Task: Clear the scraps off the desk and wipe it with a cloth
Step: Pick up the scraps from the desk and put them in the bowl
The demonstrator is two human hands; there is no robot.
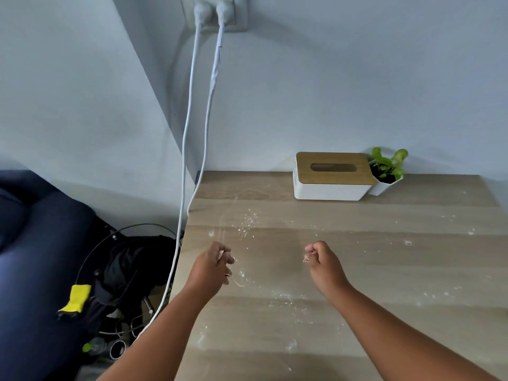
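1. Both hands are held just above the surface, near its left front part, most likely so that scraps can be gathered between them.
2. The right hand is balled up, fingers curled tight; a small pale bit shows at the fingertips, possibly a pinched scrap, though the view is too blurred to be sure.
3. The left hand has its fingers loosely curled and slightly apart; nothing is seen held in it.
4. The scraps, white crumbs and powdery streaks, are scattered over the wood, thickest ahead of the left hand, thinner toward the right edge.
5. A tissue box and a small potted plant are kept against the back wall, apart from the mess.
6. A yellow cloth is draped on dark things beside the surface, off to the left; wiping is judged not yet begun.
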